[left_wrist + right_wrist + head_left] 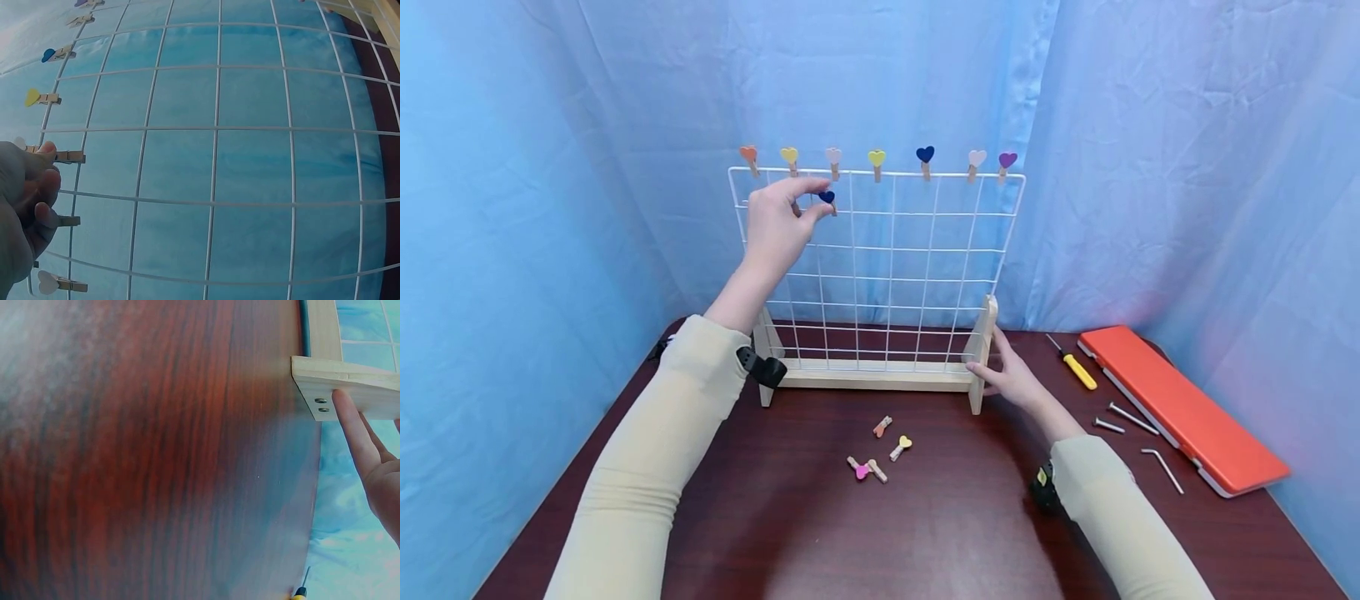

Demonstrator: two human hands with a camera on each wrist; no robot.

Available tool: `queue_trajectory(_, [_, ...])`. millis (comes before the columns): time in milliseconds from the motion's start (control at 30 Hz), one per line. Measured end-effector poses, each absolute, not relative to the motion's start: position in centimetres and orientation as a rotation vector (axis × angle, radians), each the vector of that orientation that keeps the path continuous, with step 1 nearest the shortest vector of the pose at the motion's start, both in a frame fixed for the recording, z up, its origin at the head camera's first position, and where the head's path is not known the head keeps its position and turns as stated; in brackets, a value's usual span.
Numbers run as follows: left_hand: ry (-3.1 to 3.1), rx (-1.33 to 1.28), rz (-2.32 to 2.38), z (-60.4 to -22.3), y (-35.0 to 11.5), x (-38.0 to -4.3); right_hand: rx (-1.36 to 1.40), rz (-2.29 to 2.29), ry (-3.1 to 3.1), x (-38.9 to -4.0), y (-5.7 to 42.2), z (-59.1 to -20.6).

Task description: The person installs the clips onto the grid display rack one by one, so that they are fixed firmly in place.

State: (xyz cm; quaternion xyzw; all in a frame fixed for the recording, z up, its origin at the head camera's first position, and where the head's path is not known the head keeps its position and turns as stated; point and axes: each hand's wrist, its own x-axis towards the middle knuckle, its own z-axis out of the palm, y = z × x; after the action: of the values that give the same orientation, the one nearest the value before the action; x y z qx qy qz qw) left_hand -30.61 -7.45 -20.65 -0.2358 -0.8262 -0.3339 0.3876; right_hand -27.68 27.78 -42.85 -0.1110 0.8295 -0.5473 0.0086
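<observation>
My left hand (778, 218) pinches a small wooden clothespin with a dark blue heart (827, 197) between thumb and fingertips, just below the top wire of a white wire grid (891, 248). In the left wrist view, that hand (28, 194) partly covers neighbouring clothespins. A row of heart clothespins stands along the top wire, among them orange (748, 154), lime yellow (877, 158) and purple (1007, 160). My right hand (1018, 379) holds the right wooden side foot (983, 342) of the stand, thumb across its front edge; in the right wrist view a straight finger (356, 434) touches its outer face.
Several loose clothespins lie before the stand, one with a yellow heart (905, 442), one with a pink heart (861, 472). To the right are a yellow-handled screwdriver (1079, 372), bolts (1133, 419), a hex key (1163, 471) and a long red case (1180, 408). Blue curtains (1150, 167) surround the table.
</observation>
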Motion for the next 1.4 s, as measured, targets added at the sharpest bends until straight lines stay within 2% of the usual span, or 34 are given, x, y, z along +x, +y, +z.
queue_trajectory(200, [-2.026,-0.697,-0.872,-22.1,-8.1,-28.9,-0.333,-1.694,2.569,-26.9,27.3,-42.1])
queue_trajectory(433, [-2.134,-0.83,-0.864,-25.6,-7.4,-26.5,-0.338,-1.676,2.595,-26.9,27.4,-41.8])
queue_trajectory(833, [-2.496,-0.941,-0.842,-37.6,-6.9,-24.9,-0.337,-1.678,2.591,-27.0,27.5,-41.9])
queue_trajectory(1000, [-2.613,-1.136,-0.773,-41.9,-6.9,-24.2,-0.348,-1.683,2.597,-27.0,27.5,-41.9])
queue_trajectory(1133, [-2.686,-1.309,-0.679,-43.7,-7.2,-23.8,-0.346,-1.692,2.59,-26.9,27.3,-41.7])
queue_trajectory(1400, [-2.73,-1.567,-0.631,-45.1,-7.2,-23.8,-0.339,-1.699,2.587,-26.9,27.3,-41.7])
